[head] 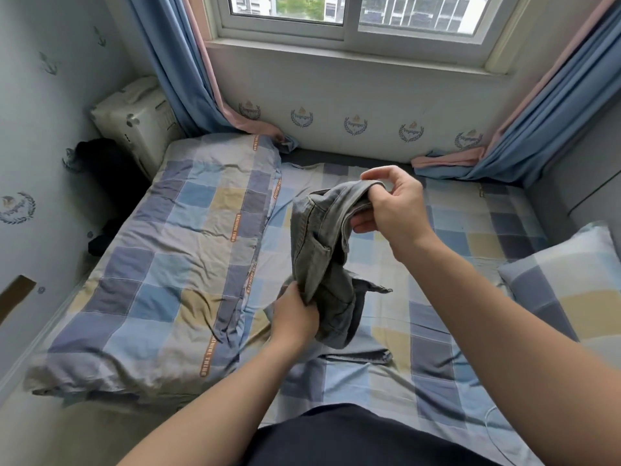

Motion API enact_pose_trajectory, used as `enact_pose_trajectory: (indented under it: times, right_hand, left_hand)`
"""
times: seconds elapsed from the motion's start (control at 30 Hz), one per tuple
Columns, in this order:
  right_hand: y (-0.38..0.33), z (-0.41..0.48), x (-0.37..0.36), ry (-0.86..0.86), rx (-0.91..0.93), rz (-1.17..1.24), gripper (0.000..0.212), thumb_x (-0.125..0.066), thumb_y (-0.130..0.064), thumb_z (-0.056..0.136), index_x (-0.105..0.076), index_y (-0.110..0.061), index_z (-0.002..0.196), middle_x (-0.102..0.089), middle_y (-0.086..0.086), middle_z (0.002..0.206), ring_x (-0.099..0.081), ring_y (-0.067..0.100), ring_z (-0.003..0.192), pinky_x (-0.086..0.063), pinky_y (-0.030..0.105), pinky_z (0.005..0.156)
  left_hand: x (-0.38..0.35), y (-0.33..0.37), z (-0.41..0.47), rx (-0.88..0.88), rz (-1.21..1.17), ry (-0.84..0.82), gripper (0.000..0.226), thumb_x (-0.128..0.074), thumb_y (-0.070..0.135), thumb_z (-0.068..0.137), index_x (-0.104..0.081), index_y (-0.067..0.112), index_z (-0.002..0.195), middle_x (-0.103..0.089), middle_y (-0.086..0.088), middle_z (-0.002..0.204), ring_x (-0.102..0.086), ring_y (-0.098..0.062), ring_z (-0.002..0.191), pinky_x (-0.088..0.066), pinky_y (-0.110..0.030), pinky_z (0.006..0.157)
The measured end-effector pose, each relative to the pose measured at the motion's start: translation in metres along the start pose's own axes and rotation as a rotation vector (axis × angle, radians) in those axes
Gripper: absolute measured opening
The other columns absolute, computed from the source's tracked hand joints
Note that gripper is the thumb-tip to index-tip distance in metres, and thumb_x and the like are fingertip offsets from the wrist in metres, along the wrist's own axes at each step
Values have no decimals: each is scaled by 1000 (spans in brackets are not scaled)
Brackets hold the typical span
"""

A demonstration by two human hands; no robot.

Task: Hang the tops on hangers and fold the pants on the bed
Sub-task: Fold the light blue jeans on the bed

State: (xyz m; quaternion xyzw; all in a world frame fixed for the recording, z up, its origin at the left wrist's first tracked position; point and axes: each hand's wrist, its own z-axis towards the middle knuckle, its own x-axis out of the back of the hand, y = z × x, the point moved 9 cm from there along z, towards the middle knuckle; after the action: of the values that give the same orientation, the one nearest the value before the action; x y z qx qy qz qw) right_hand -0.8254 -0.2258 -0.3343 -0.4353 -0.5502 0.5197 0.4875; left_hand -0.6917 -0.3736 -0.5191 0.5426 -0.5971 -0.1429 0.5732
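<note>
My left hand [295, 317]: at 7 o'clock from the right, bare forearm entering from 7 o'clock, fingers curled, gripping the grey pants [319, 250] at their lower part. My right hand [393, 210]: higher, bare forearm entering from 4 o'clock, wrist bent, thumb and fingers pinching their upper end.

The pants [322, 250] are hanging over the middle of the bed [453, 381], with the right hand [393, 210] holding their upper end and the left hand [295, 317] gripping them lower down. A folded quilt [174, 250] is lying on the bed to their left, a pillow [571, 274] is lying at the right edge, and a window [353, 15] is standing behind the bed.
</note>
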Motion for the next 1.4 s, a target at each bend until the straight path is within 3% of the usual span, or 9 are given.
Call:
enact_pose_trajectory:
  times: [0.33, 0.43, 0.5, 0.57, 0.67, 0.87, 1.0, 1.13, 1.4]
  right_hand:
    - [124, -15, 68, 10, -425, -353, 21, -48, -12, 99, -51, -13, 120, -71, 16, 92, -72, 25, 63, -60, 37, 55]
    - [161, -37, 66, -238, -630, -651, 69, -68, -28, 93, -29, -17, 150, -57, 13, 127, -62, 30, 107, -55, 42, 78]
    - [150, -36, 44, -340, -441, -721, 106, -81, -45, 81, -13, -23, 160, -37, 11, 151, -41, 30, 136, -45, 45, 104]
    - [121, -37, 7, -404, -173, -661, 113, -83, -57, 70, -17, -34, 158, -26, 0, 161, -27, 21, 147, -30, 46, 119]
    - [97, -46, -41, -546, -74, -480, 91, -78, -59, 62, -37, -47, 143, -53, -15, 141, -49, -6, 125, -42, 27, 104]
    - [71, -41, -69, -456, 78, -568, 20, -57, -33, 79, -54, -48, 92, -65, -13, 84, -63, 9, 78, -47, 27, 66]
    - [64, -27, -67, -373, 111, -687, 20, -53, -10, 87, -60, -28, 87, -65, 0, 83, -59, 24, 78, -41, 27, 60]
    - [24, -11, -53, -216, 266, -655, 19, -45, -4, 88, -58, -19, 85, -59, -5, 75, -53, 13, 71, -34, 15, 55]
    - [-53, 28, -17, 19, 368, -593, 21, -41, -3, 89, -58, -16, 91, -61, -1, 75, -54, 20, 72, -38, 32, 62]
  left_hand:
    - [72, 78, 29, -310, -114, 204, 30, -56, 15, 96, -51, 25, 69, -55, 9, 65, -51, -3, 60, -34, -19, 52]
    - [76, 105, 29, -409, -6, 87, 24, -57, 10, 93, -59, 23, 73, -60, 5, 66, -55, -12, 64, -40, -28, 58]
    - [72, 119, 26, -475, 73, -14, 14, -58, 9, 91, -69, 17, 85, -68, 0, 77, -63, -21, 77, -50, -34, 68]
    - [68, 130, 19, -529, 147, -90, 20, -58, 6, 88, -73, 16, 95, -72, 0, 86, -66, -22, 85, -54, -37, 76]
    - [75, 143, 11, -572, 163, -122, 23, -59, 5, 87, -74, 20, 95, -72, 5, 85, -66, -15, 83, -53, -33, 75]
    - [94, 142, 14, -530, 212, -234, 17, -63, 11, 93, -76, 20, 97, -74, 5, 86, -67, -11, 83, -52, -28, 75]
    - [109, 135, 21, -520, 283, -169, 21, -62, 5, 88, -72, 23, 91, -70, 7, 82, -62, -10, 78, -47, -24, 69]
    - [119, 117, 28, -508, 299, 54, 31, -58, -4, 81, -70, 18, 100, -66, 0, 92, -58, -17, 85, -39, -17, 67]
    - [153, 105, 60, -383, 285, 409, 40, -54, -5, 75, -65, 19, 106, -62, -7, 107, -55, -33, 101, -43, -34, 79]
